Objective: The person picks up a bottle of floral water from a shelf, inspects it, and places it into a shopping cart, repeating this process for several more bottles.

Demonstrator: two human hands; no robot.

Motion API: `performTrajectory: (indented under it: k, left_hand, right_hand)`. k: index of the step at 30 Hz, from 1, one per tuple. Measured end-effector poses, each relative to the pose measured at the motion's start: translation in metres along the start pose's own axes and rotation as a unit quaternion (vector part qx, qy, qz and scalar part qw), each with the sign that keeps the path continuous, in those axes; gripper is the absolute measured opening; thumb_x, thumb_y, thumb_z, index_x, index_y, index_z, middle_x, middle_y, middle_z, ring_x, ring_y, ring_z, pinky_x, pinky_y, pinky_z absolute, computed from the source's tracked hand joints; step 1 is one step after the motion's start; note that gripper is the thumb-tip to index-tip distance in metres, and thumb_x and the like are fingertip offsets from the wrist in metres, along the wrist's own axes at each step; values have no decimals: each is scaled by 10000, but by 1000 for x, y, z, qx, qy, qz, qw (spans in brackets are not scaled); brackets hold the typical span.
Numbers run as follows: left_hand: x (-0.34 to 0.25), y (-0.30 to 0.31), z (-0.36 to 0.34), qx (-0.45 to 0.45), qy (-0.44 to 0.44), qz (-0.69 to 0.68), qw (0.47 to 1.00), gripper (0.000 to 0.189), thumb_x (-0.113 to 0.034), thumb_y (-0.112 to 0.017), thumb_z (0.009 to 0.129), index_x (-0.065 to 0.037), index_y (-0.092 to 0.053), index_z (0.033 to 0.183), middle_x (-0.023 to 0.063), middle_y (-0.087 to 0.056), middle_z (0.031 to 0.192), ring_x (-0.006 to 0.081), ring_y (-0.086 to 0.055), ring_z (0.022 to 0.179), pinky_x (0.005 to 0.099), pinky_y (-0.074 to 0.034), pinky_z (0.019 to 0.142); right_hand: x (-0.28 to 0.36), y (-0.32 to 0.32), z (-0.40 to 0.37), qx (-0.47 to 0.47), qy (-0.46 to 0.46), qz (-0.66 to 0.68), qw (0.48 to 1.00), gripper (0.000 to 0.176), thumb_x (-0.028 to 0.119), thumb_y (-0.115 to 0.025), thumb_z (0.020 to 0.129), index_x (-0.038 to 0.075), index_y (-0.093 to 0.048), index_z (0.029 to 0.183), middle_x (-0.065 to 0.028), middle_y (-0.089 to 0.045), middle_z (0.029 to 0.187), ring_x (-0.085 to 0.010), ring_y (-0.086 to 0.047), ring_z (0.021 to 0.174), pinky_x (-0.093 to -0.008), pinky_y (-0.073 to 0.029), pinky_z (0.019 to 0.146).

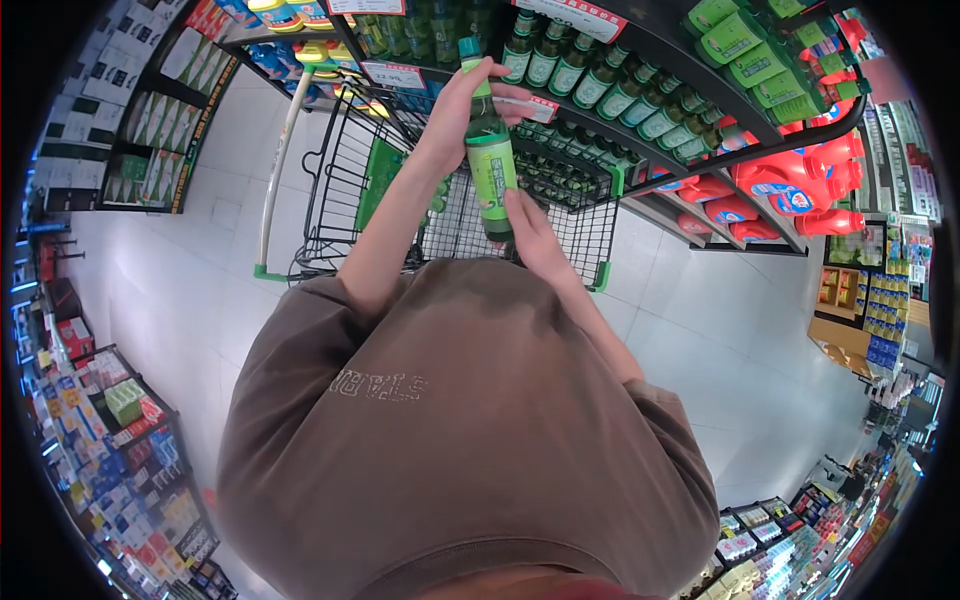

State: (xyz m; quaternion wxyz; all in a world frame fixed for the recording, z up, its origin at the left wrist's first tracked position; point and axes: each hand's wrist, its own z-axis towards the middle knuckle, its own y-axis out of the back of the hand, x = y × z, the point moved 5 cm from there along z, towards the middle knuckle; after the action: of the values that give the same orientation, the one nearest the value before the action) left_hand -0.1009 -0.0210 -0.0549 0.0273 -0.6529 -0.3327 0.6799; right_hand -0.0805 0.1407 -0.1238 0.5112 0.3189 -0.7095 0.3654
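Note:
A green glass bottle [491, 180] with a light green label and a teal cap stands nearly upright between my two hands, above the shopping cart. My left hand [462, 108] is wrapped round its neck, the fingers reaching behind it to the right. Lower down, my right hand [530, 225] grips the bottle near its base, with the thumb against the label and the other fingers mostly hidden. Behind the hands, the black wire cart [335, 215] has green corners, and a green item [378, 180] lies in its left part.
Shelves of green bottles [590, 88] rise just beyond the cart, with price tags [393, 74] along their edges. Red jugs [785, 185] fill a lower shelf at the right. A box display [165, 120] stands at the left, beside the tiled floor [160, 290].

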Motion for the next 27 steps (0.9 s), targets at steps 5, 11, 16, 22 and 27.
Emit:
performTrajectory:
  k: [5,11,16,22,27]
  left_hand:
    - [12,9,-3,-33,39,-29,998,347,-383,-413,965,-48,-496,993,90,-610,806,232,-653,750,316,-508,694]
    - [9,9,-16,-26,63,177,982,364,-385,-433,955,-75,-477,1139,78,-576,987,178,-607,862,320,-489,757]
    - [18,-16,-44,65,92,241,964,355,-227,-574,914,-56,-399,1172,47,-566,1008,104,-566,895,251,-481,714]
    - [13,-42,-30,79,36,256,963,435,-79,-615,876,-33,-345,1214,80,-578,1035,148,-594,917,279,-499,771]
    - [-49,-73,4,67,-170,284,941,479,-68,-629,861,-21,-355,1252,101,-578,1063,162,-573,996,308,-470,852]
  right_hand:
    - [-18,5,-1,-65,30,-76,995,381,359,-438,972,-16,-500,955,-110,-572,722,-151,-550,600,-284,-458,563]
    - [-17,16,-3,-89,75,-81,990,400,370,-431,971,-17,-508,1041,-122,-584,780,-157,-560,699,-290,-448,643]
    - [-27,36,-2,-104,69,-100,987,427,371,-398,979,-13,-491,1142,-154,-597,908,-199,-563,842,-327,-441,766]
    - [-11,62,5,-91,56,-135,985,447,368,-374,985,2,-441,1233,-132,-597,946,-199,-587,823,-303,-449,733]
    - [-27,78,7,-85,21,108,990,439,391,-344,990,55,-419,1263,-99,-565,1076,-171,-621,846,-282,-482,760]
